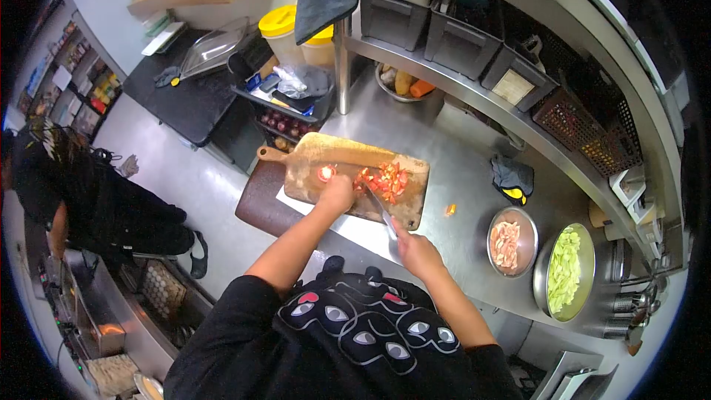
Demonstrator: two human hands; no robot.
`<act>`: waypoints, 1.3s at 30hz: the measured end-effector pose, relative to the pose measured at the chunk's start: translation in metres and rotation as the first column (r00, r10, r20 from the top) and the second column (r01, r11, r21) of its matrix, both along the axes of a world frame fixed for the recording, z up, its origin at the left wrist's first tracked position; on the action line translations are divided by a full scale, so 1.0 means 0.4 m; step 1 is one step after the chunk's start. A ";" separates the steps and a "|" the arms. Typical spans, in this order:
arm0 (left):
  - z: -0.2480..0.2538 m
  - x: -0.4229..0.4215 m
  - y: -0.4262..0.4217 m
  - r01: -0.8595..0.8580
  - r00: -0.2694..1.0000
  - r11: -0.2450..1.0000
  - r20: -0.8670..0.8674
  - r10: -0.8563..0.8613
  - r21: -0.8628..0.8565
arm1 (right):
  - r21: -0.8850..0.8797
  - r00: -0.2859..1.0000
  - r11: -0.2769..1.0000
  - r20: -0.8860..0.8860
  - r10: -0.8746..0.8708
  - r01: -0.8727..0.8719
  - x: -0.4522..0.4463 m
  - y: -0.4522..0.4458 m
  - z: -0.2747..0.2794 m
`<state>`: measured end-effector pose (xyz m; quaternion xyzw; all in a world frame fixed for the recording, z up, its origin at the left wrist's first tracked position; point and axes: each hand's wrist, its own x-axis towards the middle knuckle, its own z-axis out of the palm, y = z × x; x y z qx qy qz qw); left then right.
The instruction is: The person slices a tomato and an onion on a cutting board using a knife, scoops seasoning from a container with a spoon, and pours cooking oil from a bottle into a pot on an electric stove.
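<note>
A wooden cutting board (311,155) with a handle lies on the steel counter. My right hand (419,255) is closed around a kitchen knife (381,210), its blade angled across the board toward the chopped red pieces. Those pieces, which look like diced tomato (389,181), are heaped on the right half of the board. My left hand (338,194) rests on the board left of the blade with its fingers curled; what they hold, if anything, is hidden. Just beyond its fingertips sits a cut tomato piece (326,172).
At right stand steel bowls of raw meat (506,243) and sliced green vegetable (564,270). A grey cloth (512,179) and a small orange scrap (450,210) lie nearer. A bowl of vegetables (404,87) sits under the shelf of bins (463,41). Another person (96,192) stands at left.
</note>
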<state>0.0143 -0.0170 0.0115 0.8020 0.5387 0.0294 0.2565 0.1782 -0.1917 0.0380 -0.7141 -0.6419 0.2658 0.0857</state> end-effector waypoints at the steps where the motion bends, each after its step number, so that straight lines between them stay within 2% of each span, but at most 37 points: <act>1: -0.004 -0.004 -0.003 0.012 1.000 1.000 -0.005 -0.012 0.017 | 0.025 1.000 1.000 0.008 -0.004 0.004 -0.006 0.006 0.003; 3: -0.013 -0.007 -0.005 0.023 1.000 0.999 -0.004 -0.023 0.041 | 0.073 1.000 0.997 0.022 -0.014 0.012 -0.029 0.019 0.012; 9: -0.061 -0.001 0.010 0.024 0.999 0.997 -0.025 -0.022 0.072 | -0.018 0.998 0.999 0.038 0.049 -0.048 -0.050 0.040 -0.056; 15: -0.048 0.008 0.002 -0.011 0.998 0.997 0.063 0.007 0.073 | 0.039 0.999 0.999 -0.013 -0.032 0.032 -0.061 0.085 -0.062; 18: -0.031 0.015 0.013 0.001 0.999 0.999 0.049 -0.003 0.035 | 0.361 0.975 0.932 -0.211 0.069 0.012 -0.012 0.070 -0.140; 20: -0.032 0.036 0.012 0.007 0.998 0.998 0.066 -0.011 0.059 | 0.103 0.972 0.990 -0.222 -0.077 0.101 -0.005 0.067 -0.060; 21: -0.127 0.053 0.039 -0.043 0.996 0.998 0.082 0.040 0.043 | -0.033 0.967 0.989 -0.210 -0.146 0.142 -0.005 0.063 -0.019; 24: -0.083 0.054 0.023 -0.041 0.977 0.992 0.215 0.014 0.122 | -0.044 0.949 0.978 -0.238 -0.207 0.203 -0.006 0.054 0.029; 27: -0.071 -0.046 0.063 -0.216 0.965 0.935 0.209 0.160 0.281 | 0.190 0.966 0.972 -0.240 -0.091 0.139 -0.014 0.034 -0.037; 30: -0.109 -0.156 0.130 -0.321 0.937 0.898 0.237 0.255 0.300 | 0.398 0.967 0.915 -0.252 0.048 0.058 -0.022 0.039 -0.117; 33: -0.202 -0.182 0.158 -0.246 0.957 0.937 0.216 0.195 0.247 | 0.122 0.980 0.986 -0.179 -0.087 0.110 -0.022 0.051 -0.095; 36: -0.282 -0.153 0.162 -0.309 0.862 0.946 0.391 0.323 -0.100 | 0.001 0.994 0.996 -0.070 -0.087 0.087 -0.038 0.065 -0.022; 37: -0.244 -0.139 0.149 -0.284 0.909 0.956 0.297 0.293 -0.076 | 0.024 0.998 0.998 -0.043 -0.051 0.052 -0.049 0.072 -0.009; 39: -0.159 -0.113 0.122 -0.341 0.840 0.891 0.329 0.431 -0.298 | 0.069 1.000 0.997 0.015 0.019 -0.020 -0.074 0.086 0.007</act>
